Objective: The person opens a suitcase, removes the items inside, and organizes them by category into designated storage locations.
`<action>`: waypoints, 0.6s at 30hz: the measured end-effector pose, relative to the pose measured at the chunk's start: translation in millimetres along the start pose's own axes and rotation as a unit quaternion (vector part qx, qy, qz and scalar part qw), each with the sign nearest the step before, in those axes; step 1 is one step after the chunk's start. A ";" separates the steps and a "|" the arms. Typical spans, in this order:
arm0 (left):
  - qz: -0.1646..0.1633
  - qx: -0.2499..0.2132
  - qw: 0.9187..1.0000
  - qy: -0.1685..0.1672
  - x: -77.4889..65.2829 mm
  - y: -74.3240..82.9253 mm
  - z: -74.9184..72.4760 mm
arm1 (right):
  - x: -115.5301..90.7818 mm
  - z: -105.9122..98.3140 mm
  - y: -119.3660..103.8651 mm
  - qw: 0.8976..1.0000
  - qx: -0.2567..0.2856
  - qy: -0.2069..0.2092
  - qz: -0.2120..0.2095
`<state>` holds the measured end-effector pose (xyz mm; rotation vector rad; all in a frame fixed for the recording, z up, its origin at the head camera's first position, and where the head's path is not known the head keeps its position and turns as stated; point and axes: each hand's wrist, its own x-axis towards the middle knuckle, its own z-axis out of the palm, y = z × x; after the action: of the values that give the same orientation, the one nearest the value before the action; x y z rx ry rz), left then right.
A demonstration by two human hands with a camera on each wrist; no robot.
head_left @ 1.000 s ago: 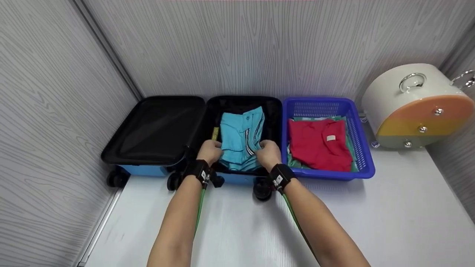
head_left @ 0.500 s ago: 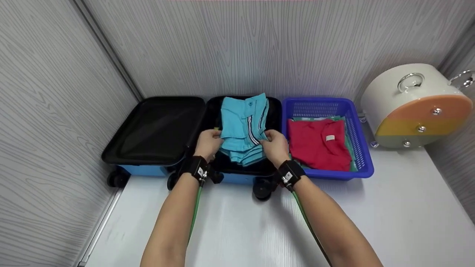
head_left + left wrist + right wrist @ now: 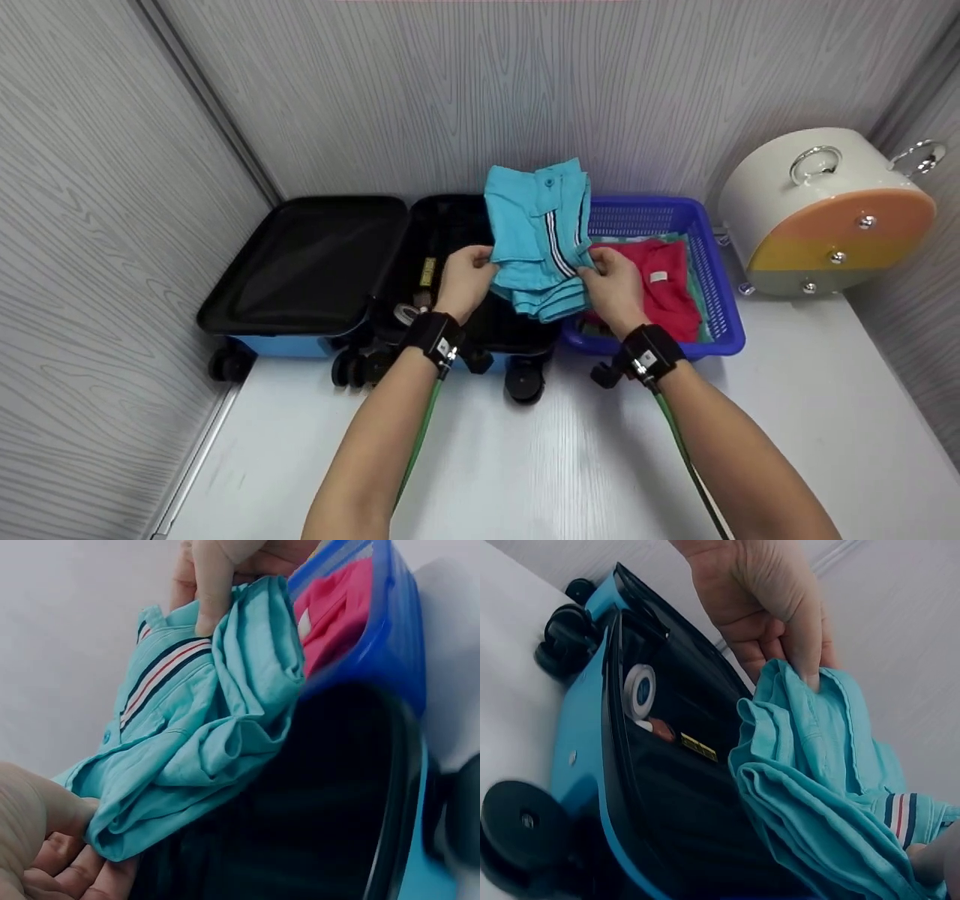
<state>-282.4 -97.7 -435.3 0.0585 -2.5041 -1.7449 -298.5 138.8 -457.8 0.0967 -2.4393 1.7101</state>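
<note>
Grey wood-grain walls, joined by a dark corner strip, enclose a glossy white surface.

Red top, prob. tee, pt. hidden behind blue shorts.

No text readable; white tag on red garment too small to read.

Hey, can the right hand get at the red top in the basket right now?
Probably not as is: the right hand pinches the shorts, which hide part of the red top. Freed, it likely could: the basket is open above.
</note>
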 end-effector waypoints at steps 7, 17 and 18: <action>0.021 0.015 1.000 -0.017 1.3 11.7 33.9 | -2.9 -34.8 12.7 0.999 -0.020 0.022 -0.012; 0.014 0.068 0.997 -0.046 1.5 24.2 87.5 | -11.3 -82.9 34.8 0.997 -0.060 0.028 0.029; 0.014 0.073 0.996 -0.048 1.3 25.0 92.2 | -12.0 -86.7 37.0 0.997 -0.065 0.029 0.032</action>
<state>-291.9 -3.0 -443.5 -0.0511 -2.6835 -1.5889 -283.9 232.4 -465.3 -0.0476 -2.5280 1.5508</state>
